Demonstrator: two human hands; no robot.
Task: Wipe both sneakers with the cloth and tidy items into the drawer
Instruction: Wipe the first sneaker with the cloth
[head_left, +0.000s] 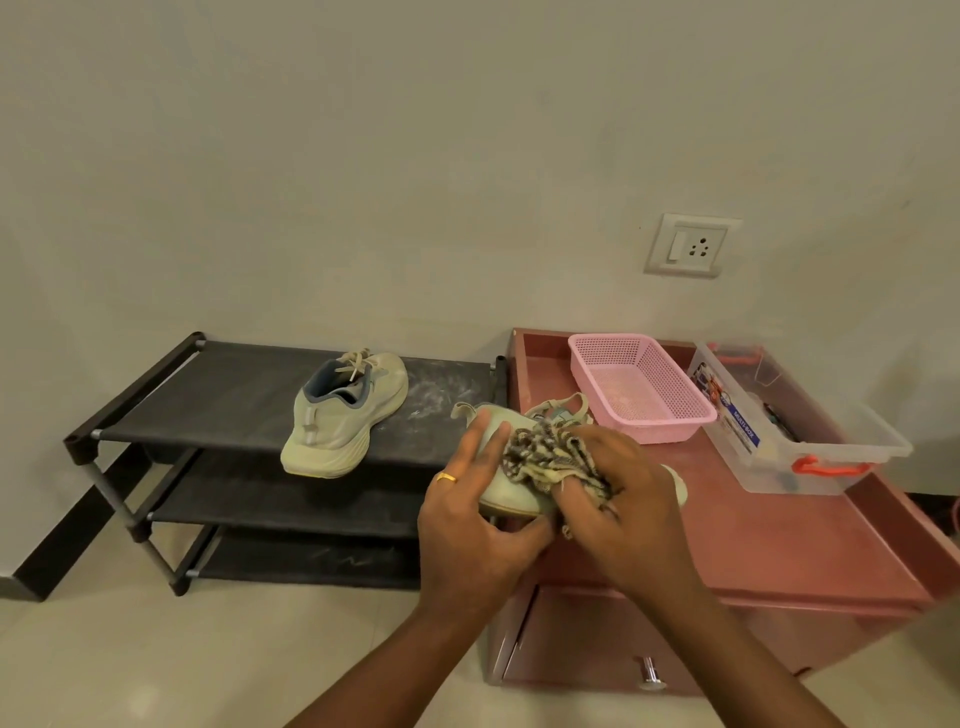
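The left hand (470, 525) is gripping one sneaker (511, 480) above the cabinet's surface (769, 540), steadying it while the right hand (618, 499) is clutching the cloth (550, 454) against it; the other sneaker (345, 413) is waiting on the rack (208, 395).

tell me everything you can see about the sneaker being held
The held sneaker is pale cream-green with a lighter sole and looks like soft fabric. It is tilted above the front of the pink cabinet top, mostly hidden. The left hand grips it from below and the side; the right hand presses a bunched brown-and-cream cloth on its upper.
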